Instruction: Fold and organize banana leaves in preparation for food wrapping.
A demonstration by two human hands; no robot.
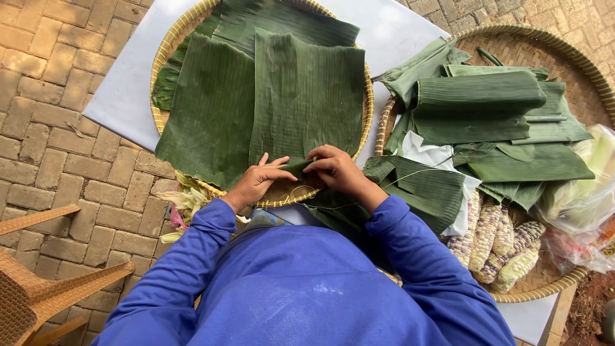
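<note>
- While your two hands meet at the near edge of the round woven tray (165, 48), they pinch a small folded leaf parcel (296, 168) between them.
- Your left hand (256, 181) is curled, fingers closed down on the parcel's left end, thumb tucked toward it.
- Your right hand (337, 170) is likewise closed, fingertips pressing the parcel's right end; the two sets of fingers nearly touch.
- A thin pale string (410, 174) runs off to the right of your right hand; whether that hand grips it, you cannot tell from here.
- Just beyond both hands, flat banana leaf sheets (282, 90) lie overlapped, covering most of the tray.
- Right of your right hand, a second woven tray (596, 77) holds a pile of folded and rolled leaf strips (480, 102).
- Near your right forearm, on that tray, speckled corn cobs (496, 240) lie side by side, with a white cloth (435, 154) partly under the leaves.
- Further right, clear plastic bags (586, 198).
- Below your left hand, pale corn husks (186, 202) on the paving.
- Far left of your left arm, a wicker chair (38, 282).
</note>
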